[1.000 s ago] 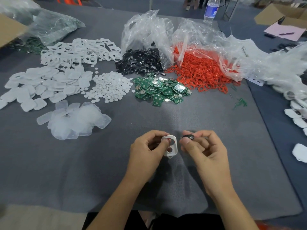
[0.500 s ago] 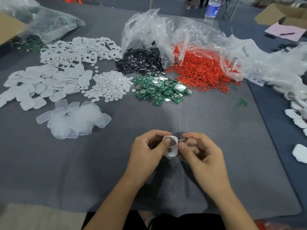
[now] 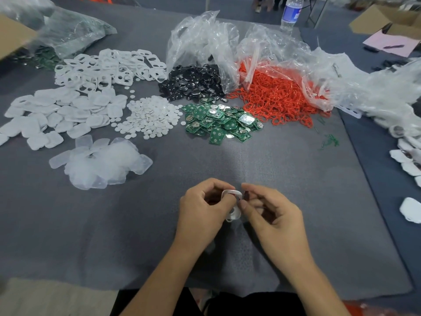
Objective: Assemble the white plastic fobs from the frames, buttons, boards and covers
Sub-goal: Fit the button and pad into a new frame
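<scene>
My left hand (image 3: pixel 201 208) grips a white fob frame (image 3: pixel 234 197) above the grey mat, near the front middle. My right hand (image 3: pixel 271 213) pinches a small black button (image 3: pixel 246 194) right against the frame's right edge; most of the button is hidden by my fingers. Further back lie piles of white frames (image 3: pixel 107 67), white covers (image 3: pixel 59 115), white round discs (image 3: pixel 150 118), black buttons (image 3: pixel 193 82), green boards (image 3: pixel 221 122), red rings (image 3: pixel 278 99) and translucent pads (image 3: pixel 102 163).
Crumpled clear plastic bags (image 3: pixel 205 35) stand behind the piles. A water bottle (image 3: pixel 290 12) is at the back. Finished white fobs (image 3: pixel 410 160) lie along the right edge. Cardboard boxes (image 3: pixel 387 17) sit at the far right and far left.
My right hand has brought the black button leftwards from apart to against the frame. The frame has tilted, and my left thumb now covers more of it.
</scene>
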### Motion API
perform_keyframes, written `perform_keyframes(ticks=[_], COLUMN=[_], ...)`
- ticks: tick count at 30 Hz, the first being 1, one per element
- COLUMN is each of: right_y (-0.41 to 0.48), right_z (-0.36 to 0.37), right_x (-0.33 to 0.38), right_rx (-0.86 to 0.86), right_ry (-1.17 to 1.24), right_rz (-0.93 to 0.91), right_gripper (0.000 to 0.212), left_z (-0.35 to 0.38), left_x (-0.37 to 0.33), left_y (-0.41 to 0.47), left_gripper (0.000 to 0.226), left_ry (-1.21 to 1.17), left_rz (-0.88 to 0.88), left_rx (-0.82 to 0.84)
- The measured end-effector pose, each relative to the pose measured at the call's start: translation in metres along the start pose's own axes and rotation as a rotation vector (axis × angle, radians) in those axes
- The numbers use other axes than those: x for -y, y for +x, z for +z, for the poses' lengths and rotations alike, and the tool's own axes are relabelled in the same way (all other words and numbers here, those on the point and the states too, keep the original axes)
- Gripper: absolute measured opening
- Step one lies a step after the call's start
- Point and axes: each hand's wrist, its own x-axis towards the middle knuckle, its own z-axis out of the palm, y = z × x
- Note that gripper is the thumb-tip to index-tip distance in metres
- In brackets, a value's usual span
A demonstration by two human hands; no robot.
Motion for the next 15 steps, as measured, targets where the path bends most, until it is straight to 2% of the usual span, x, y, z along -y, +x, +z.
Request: perform_keyframes(ticks=[3,8,12,15], right_y=[0.001,0.009,0.015,0.02], right_z=[0.001,-0.004,-0.006,-0.005], right_x=[0.0,0.003,0.008,0.012], right_rx=[0.01,0.005,0.082,0.103], right_ry=[-0.059,-0.355,-0.516,-0.608], right_rz=[-0.028,-0.219,-0.292,-0.313], right_gripper=[0.031,0.029,0.04,0.039], left_z=[0.0,-0.009,-0.017,-0.02], left_x=[0.002,0.001,-0.005,-0.007], left_y=[0.0,0.006,0.008,0.009], left_gripper=[0.01,0.018,0.021,0.026], left_ry=[0.016,0.027,-0.037,-0.079], left_rz=[-0.008,-0.04,-0.095,-0.137], left_rx=[0.007,0.189,0.294,0.33])
